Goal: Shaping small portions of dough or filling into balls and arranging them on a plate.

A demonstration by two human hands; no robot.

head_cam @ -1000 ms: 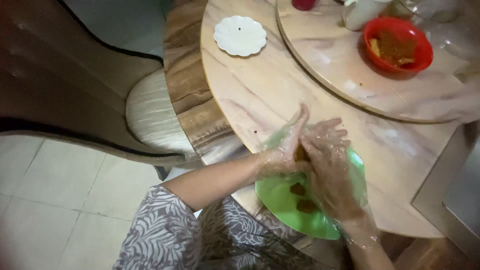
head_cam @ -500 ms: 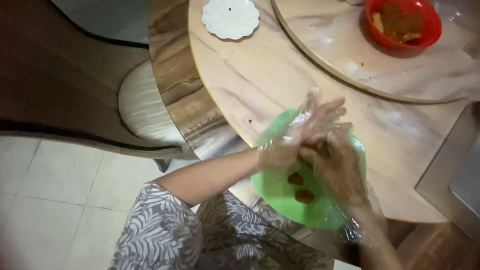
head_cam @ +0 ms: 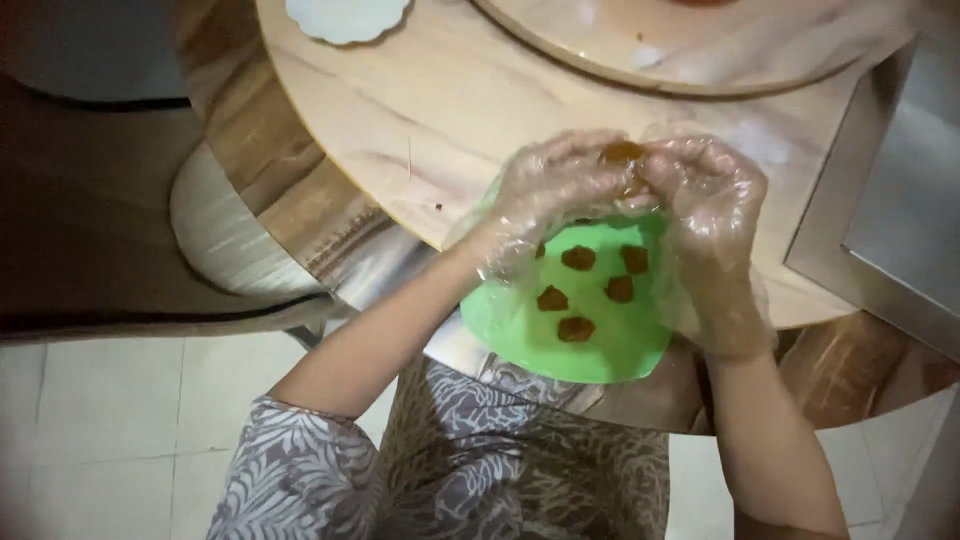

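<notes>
Both my hands wear thin clear plastic gloves. My left hand (head_cam: 562, 190) and my right hand (head_cam: 712, 205) meet above a green plate (head_cam: 520, 325), pinching a small brown lump of food (head_cam: 622, 153) between their fingertips. On the plate lie several small brown pieces (head_cam: 578, 258). The plate rests at the near edge of a round marble-look table (head_cam: 450, 110), partly over my lap.
A white scalloped dish (head_cam: 345, 15) sits at the far left of the table. A raised round turntable (head_cam: 640, 50) takes up the table's far side. A chair with a pale cushion (head_cam: 225, 235) stands at the left, and a grey metal surface (head_cam: 900, 210) is at the right.
The view has shifted down, so the red bowl has left the frame. My hands have come together over the plate, fingers curled on the brown lump. More brown pieces show on the plate.
</notes>
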